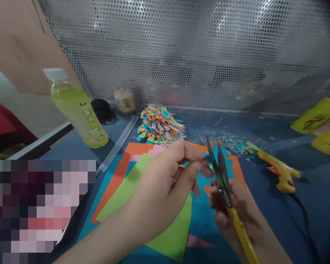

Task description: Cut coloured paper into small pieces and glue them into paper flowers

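Note:
My left hand pinches a small blue piece of paper between thumb and fingertips. In my right hand is a pair of scissors with yellow handles, its blades pointing up and slightly apart. The blades are right beside the blue piece; whether they touch it I cannot tell. Under both hands lie overlapping sheets of coloured paper: a green sheet, an orange sheet and a blue sheet. A pink paper scrap rests on the blue one.
Behind the sheets sits a heap of multicoloured folded paper, with small paper clippings to its right. A yellow glue gun lies at right, its cord trailing forward. At left are a drink bottle and clear sticks. A perforated metal panel stands behind.

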The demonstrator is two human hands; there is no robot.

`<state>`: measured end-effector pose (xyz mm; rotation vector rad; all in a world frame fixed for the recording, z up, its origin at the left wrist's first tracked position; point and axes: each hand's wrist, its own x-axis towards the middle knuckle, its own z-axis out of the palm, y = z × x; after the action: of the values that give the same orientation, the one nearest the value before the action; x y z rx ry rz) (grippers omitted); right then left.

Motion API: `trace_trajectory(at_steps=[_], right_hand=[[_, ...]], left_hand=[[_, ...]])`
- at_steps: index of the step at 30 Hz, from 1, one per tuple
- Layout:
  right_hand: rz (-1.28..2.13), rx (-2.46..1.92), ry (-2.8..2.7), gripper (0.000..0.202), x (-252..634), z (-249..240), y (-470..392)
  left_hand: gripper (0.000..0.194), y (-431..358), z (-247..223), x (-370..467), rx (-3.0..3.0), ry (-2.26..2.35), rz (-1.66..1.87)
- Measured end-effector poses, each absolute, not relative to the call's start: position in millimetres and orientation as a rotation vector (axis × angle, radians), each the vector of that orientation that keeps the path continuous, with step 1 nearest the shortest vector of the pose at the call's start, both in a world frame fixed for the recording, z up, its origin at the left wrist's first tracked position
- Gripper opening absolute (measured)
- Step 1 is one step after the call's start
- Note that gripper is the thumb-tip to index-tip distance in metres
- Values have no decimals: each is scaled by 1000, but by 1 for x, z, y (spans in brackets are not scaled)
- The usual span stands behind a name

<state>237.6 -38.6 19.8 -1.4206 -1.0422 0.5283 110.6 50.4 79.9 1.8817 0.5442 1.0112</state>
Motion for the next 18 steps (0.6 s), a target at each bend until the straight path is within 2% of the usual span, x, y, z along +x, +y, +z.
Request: trace_trajectory(at_steps=[5, 18], right_hand=[[710, -1416, -977, 23, 241, 32, -40], [692, -1404, -918, 24, 234, 40, -37]], left_hand=[[12, 52, 81, 110, 2081, 618, 1010], [11, 52, 88, 112, 2435, 727, 952]])
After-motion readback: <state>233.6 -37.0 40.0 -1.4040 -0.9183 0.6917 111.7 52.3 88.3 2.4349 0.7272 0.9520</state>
